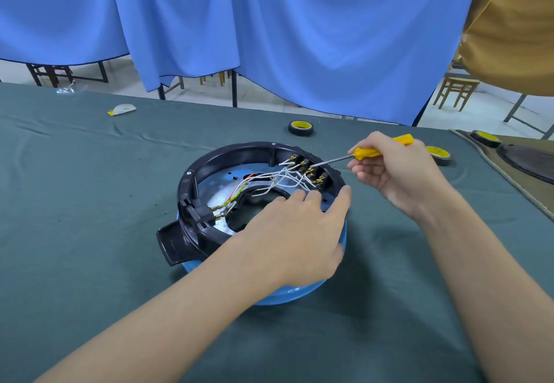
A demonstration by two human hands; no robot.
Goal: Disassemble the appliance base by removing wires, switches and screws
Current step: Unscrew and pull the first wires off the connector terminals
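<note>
The appliance base (233,149) sits mid-table on green cloth (90,202). The left hand (299,232) lies flat on its near rim, fingers (341,199) relaxed. The right hand (395,172) grips a yellow screwdriver (368,152), tip at the switches (310,172).

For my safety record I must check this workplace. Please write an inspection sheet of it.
Surface: green cloth, wrinkled, covers the table.
Job's things: appliance base, open side up; switches at its far rim; screwdriver tip at the switches.
Clutter: tape roll beyond the base, two more at right; white packet far left.
Hands: left hand rests flat on the base; right hand grips the screwdriver.
Cables: white wires at the switches; green-yellow wire nearer the left.
Surroundings: blue curtain, wooden stools behind.
</note>
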